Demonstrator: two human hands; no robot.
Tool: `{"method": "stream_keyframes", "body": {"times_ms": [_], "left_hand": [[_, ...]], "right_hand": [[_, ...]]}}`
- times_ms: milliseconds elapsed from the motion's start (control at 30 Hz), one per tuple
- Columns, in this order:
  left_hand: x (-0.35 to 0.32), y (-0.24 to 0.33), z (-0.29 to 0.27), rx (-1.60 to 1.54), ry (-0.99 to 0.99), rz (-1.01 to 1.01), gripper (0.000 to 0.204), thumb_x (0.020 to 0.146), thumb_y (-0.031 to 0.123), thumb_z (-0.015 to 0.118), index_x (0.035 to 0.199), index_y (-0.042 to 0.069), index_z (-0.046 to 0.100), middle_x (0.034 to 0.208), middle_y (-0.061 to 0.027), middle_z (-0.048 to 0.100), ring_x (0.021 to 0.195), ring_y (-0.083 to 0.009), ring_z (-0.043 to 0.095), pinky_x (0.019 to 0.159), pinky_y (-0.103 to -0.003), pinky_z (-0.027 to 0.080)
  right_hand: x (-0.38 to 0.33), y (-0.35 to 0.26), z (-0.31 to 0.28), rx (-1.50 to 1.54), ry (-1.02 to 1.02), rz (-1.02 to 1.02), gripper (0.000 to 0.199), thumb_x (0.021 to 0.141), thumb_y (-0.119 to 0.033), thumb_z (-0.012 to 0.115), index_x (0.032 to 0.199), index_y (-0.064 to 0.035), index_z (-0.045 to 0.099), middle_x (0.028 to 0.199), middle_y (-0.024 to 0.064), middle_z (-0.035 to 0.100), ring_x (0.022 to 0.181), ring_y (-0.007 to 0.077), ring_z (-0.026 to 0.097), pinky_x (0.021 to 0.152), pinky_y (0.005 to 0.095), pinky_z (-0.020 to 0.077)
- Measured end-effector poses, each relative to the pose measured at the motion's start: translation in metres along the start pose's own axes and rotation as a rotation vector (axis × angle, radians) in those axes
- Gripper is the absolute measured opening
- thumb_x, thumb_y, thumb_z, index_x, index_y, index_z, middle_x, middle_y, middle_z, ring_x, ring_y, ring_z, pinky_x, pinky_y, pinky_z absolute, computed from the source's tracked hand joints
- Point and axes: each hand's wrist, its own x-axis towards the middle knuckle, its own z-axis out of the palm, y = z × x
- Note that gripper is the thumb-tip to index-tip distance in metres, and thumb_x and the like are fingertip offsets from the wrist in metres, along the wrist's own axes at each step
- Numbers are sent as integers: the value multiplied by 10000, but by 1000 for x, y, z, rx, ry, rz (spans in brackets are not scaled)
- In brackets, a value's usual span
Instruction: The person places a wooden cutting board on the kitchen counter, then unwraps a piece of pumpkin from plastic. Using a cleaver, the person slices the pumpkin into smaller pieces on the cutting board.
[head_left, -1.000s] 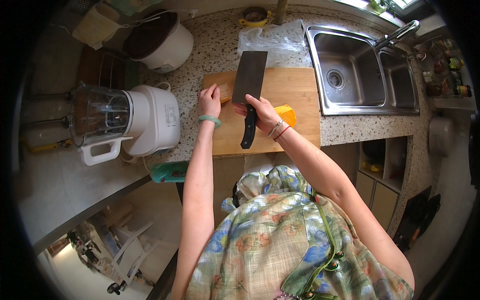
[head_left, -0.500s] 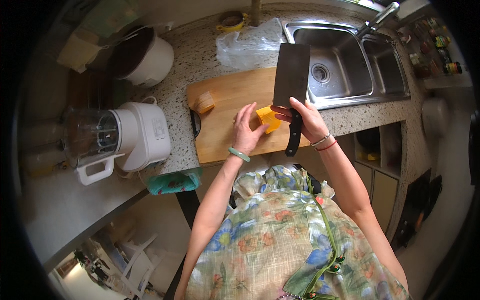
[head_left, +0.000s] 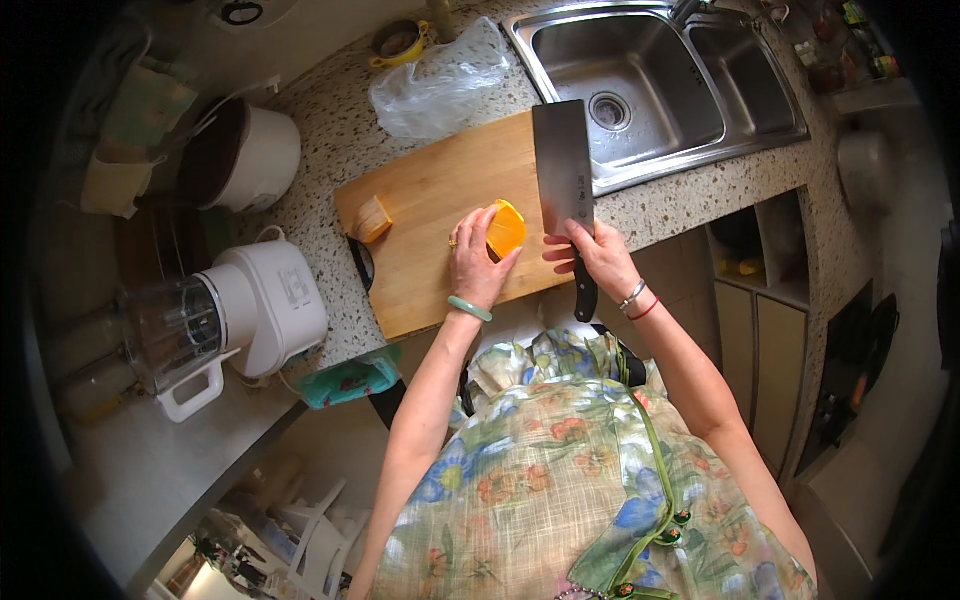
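My left hand, with a green bangle at its wrist, is closed round an orange chunk of pumpkin over the wooden cutting board. The chunk's smooth cut face is turned up and to the right. In my right hand is a cleaver, its black handle against the palm and its broad blade pointing away from me. The blade hangs over the board's right end, beside the sink and apart from the chunk. A second pumpkin piece, with tan skin, lies at the board's left end, touched by neither hand.
A double steel sink is set into the speckled counter at the right. Behind the board lie a clear plastic bag and a yellow-handled strainer. A white blender and a white rice cooker stand at the left.
My left hand has closed round the pumpkin chunk, which is now turned with its flat cut face showing. The cleaver has moved slightly away from it. The whole view has shifted.
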Motion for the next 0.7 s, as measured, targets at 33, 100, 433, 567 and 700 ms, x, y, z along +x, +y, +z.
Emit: {"method": "stream_keyframes", "body": {"times_ms": [33, 100, 433, 567, 700], "left_hand": [[0, 2, 0, -19, 18, -10, 775, 662, 102, 859, 1357, 138, 517, 1338, -125, 515, 1261, -344, 476, 1076, -440, 418], [-3, 0, -2, 40, 49, 18, 752, 680, 94, 846, 1356, 119, 518, 1335, -121, 533, 1254, -335, 488, 1080, -432, 403], [-15, -1, -8, 117, 170, -51, 593, 754, 156, 829, 1285, 77, 578, 1267, -130, 557, 1171, -333, 514, 1014, -430, 414], [-10, -14, -2, 80, 200, -76, 500, 767, 183, 822, 1221, 95, 631, 1213, -110, 566, 1140, -328, 520, 987, -434, 427], [-8, -10, -1, 95, 208, -116, 480, 769, 171, 822, 1205, 79, 644, 1194, -112, 578, 1127, -319, 527, 985, -415, 422]], "right_hand": [[-3, -2, 1, -81, 13, 20, 316, 1060, -279, 490, 1133, 6, 606, 956, 126, 712, 806, 214, 733, 637, 311, 601], [-12, -8, 7, -269, 63, 28, 285, 1054, -276, 499, 1077, -17, 616, 751, 94, 694, 659, 157, 710, 552, 289, 566], [-23, 11, 18, -875, 27, -314, 202, 1000, -240, 531, 1020, -65, 630, 749, 256, 633, 732, 450, 630, 641, 530, 500], [-26, 5, 18, -945, -16, -281, 206, 997, -249, 530, 1025, -76, 639, 754, 249, 639, 742, 443, 636, 661, 540, 504], [-30, -1, 18, -955, -39, -277, 205, 990, -241, 540, 1015, -66, 643, 758, 243, 646, 738, 437, 641, 663, 540, 507]]}}
